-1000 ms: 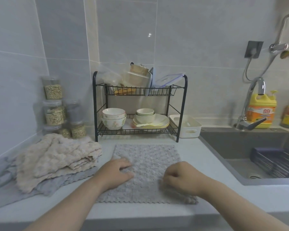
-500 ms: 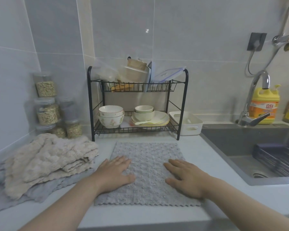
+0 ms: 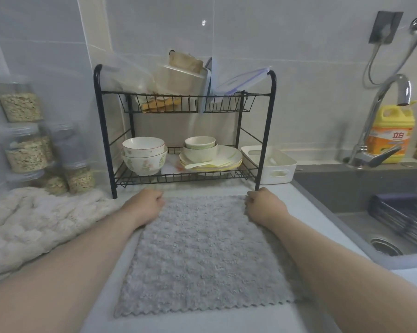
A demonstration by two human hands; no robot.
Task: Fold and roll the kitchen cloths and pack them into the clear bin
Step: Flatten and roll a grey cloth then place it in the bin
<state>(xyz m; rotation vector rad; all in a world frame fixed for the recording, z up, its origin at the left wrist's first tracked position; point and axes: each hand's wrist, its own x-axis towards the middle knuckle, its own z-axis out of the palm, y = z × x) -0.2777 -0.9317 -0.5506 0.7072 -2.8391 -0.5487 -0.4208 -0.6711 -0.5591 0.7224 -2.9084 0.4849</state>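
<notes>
Starting the first fold of the grey cloth (image 3: 202,255).
Left hand (image 3: 145,205) and right hand (image 3: 266,206) each have their grip curled tight on a far corner; the cloth lies flat by the table's (image 3: 303,203) near edge. Next: bring both corners evenly to the near hem.

A black two-tier dish rack (image 3: 183,180) stands on the pale countertop (image 3: 310,217) against the tiled wall. Its lower shelf holds stacked floral bowls (image 3: 143,156) beside pale green plates (image 3: 226,157) with a spoon (image 3: 197,165) lying on them. A white handled basket (image 3: 272,164) sits just right of the rack. Stacked jars of grain (image 3: 26,155) stand to its left. To the right is a dark sink (image 3: 346,188) with a chrome tap (image 3: 380,102) and a yellow detergent bottle (image 3: 392,131) behind it.
</notes>
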